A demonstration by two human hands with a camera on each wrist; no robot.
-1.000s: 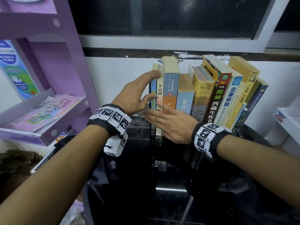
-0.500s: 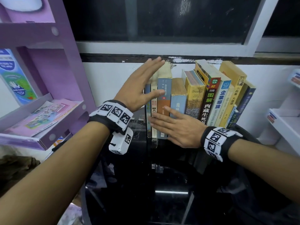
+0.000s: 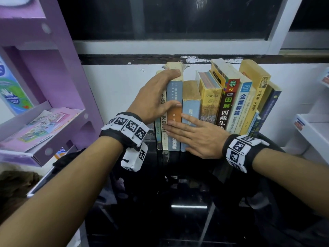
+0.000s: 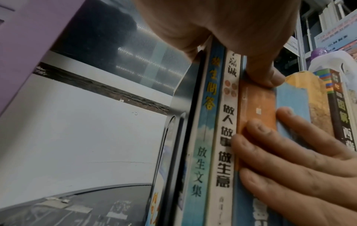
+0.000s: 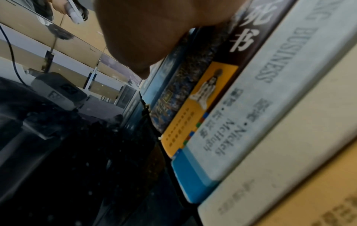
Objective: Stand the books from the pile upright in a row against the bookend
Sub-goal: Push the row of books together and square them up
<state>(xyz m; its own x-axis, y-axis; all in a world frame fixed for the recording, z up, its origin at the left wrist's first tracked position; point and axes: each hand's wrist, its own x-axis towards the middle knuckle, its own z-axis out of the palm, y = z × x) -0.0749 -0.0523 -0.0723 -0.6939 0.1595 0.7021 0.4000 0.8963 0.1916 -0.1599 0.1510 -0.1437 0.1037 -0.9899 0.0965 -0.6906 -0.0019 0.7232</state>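
A row of upright paperback books (image 3: 204, 104) stands on the glossy black bench (image 3: 178, 193), at about twelve o'clock from the person, spines facing out. At the row's nine o'clock end a dark metal bookend (image 4: 173, 137) sits flush against the thin blue-spined book (image 4: 204, 137); beside that come a white-spined one (image 4: 226, 137) and a blue-and-orange-spined one (image 3: 175, 111).

The left hand (image 3: 156, 97) clamps the top of these three, fingers curled over the upper edges and thumb pressed on the orange spine. The right hand (image 3: 197, 134) lies flat, fingers straight and spread against the lower spines, pushing them back into line.

These look like light, worn paperbacks, stiff enough on end but floppy singly (the yellowed pages at the top already fan out). I judge the slick bench lets the feet slide, so holding several together at top and bottom seems sensible.

The books toward three o'clock lean noticeably and could topple. A purple display rack (image 3: 58, 77) with leaflets stands at nine o'clock, a white shelf unit (image 3: 313, 132) at three, neither touching the row.
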